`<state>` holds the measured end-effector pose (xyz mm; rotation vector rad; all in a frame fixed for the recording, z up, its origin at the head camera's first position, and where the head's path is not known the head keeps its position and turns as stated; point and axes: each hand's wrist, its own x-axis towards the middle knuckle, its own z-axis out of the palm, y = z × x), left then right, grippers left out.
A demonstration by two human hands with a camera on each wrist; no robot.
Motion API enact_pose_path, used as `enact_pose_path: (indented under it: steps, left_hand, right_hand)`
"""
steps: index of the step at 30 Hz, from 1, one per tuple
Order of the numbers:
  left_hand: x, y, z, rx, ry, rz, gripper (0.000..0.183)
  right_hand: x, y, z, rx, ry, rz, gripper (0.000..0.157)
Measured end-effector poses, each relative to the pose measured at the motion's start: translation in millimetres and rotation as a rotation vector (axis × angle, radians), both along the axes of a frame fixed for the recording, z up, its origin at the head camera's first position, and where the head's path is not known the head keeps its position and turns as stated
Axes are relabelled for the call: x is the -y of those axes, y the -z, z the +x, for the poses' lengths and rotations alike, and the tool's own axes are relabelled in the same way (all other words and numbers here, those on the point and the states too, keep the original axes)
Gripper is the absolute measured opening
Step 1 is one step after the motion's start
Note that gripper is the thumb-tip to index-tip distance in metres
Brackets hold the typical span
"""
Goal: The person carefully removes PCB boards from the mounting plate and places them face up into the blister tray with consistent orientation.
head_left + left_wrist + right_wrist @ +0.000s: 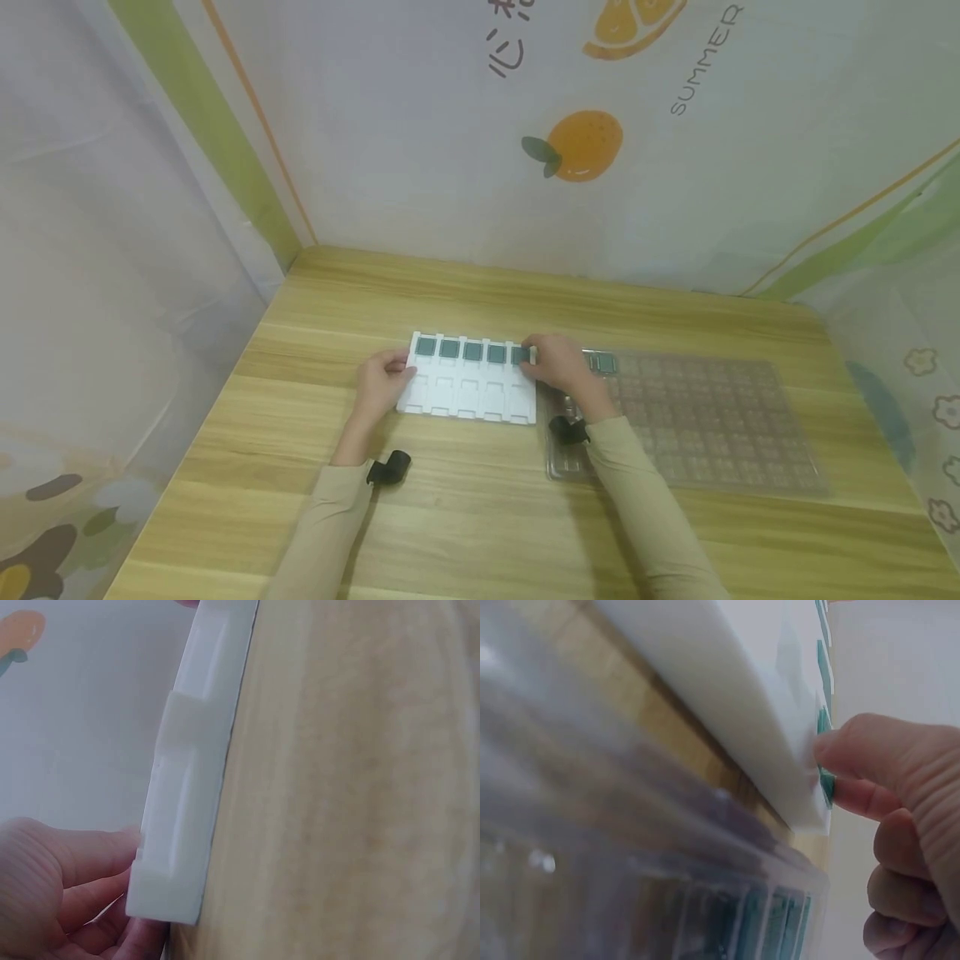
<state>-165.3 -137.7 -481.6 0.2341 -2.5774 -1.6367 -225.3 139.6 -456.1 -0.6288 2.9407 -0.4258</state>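
A white foam tray (468, 398) has several square green chips, one of them a chip (472, 351), standing in a row of slots along its far side. At the tray's left edge my left hand (381, 383) grips it; in the left wrist view the thumb lies against the tray's side with fingers curled beneath. My right hand (558, 363) is at the far right slot, thumb and index finger pinching a green chip (827, 787) seated there. Its other fingers are curled in. The nearer rows of the tray show bare white slots.
Right of the foam tray lies a clear plastic blister tray (712, 417) with many pockets, partly under the right forearm. Green chips (606, 362) sit in its far left corner. Both lie on a wooden table (465, 525), with a printed curtain (420, 150) behind.
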Motion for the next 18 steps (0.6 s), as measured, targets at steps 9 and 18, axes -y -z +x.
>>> enact_pose_path:
  steps: [9, 18]
  left_hand:
    - [1, 2.6, -0.7, -0.007, 0.007, 0.003, 0.030]
    - [0, 3.6, -1.1, -0.004, -0.008, -0.005, 0.031]
  right_hand:
    - [-3, -2.5, -0.1, 0.019, 0.004, -0.045, 0.033]
    - [-12, -6.5, 4.3, -0.014, -0.014, -0.065, 0.034]
